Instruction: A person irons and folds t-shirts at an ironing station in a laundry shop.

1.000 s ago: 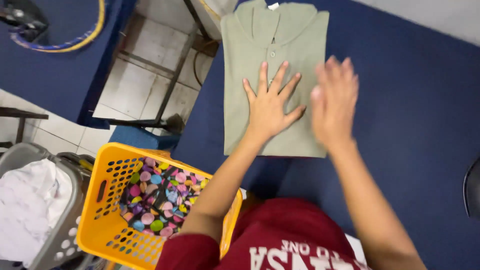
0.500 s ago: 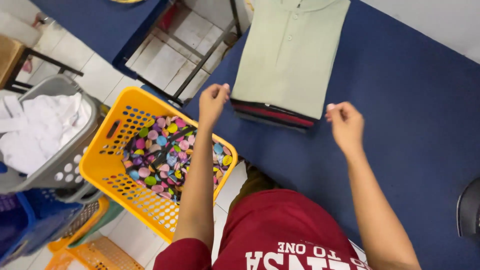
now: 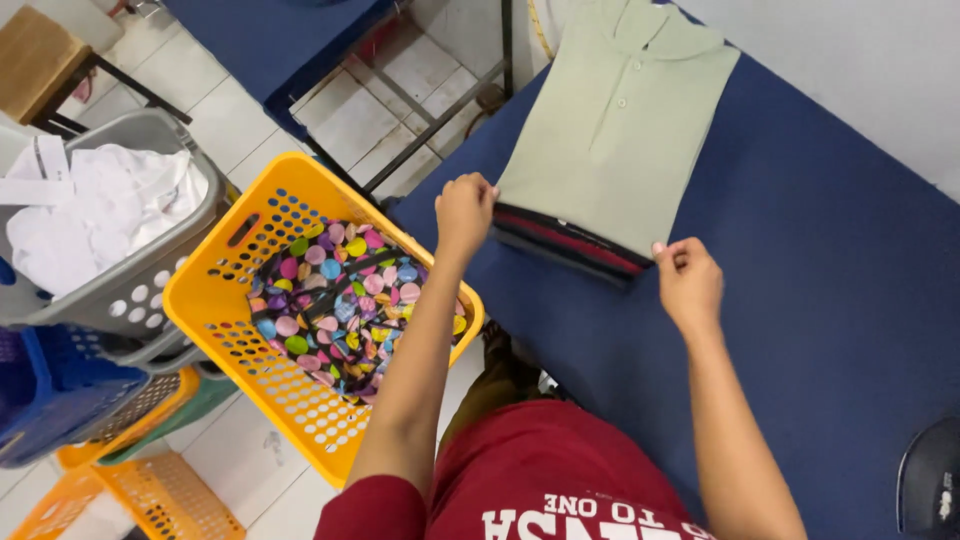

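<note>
Hands (image 3: pixel 465 213) (image 3: pixel 688 282) pinch near corners of folded shirt stack (image 3: pixel 610 140).

The collar of the green polo shirt (image 3: pixel 615 120) is cut off by the top edge. Under it, the dark folded clothes (image 3: pixel 565 243) show only their near edges, so their number cannot be told. The fingers (image 3: pixel 468 190) of the left hand (image 3: pixel 463 215) curl out of sight at this pile's corner. The black object (image 3: pixel 932 490) at the bottom right corner is cut by the edge and cannot be identified. The grey basket (image 3: pixel 150 262) and blue basket (image 3: pixel 50 400) leave the picture on the left.
</note>
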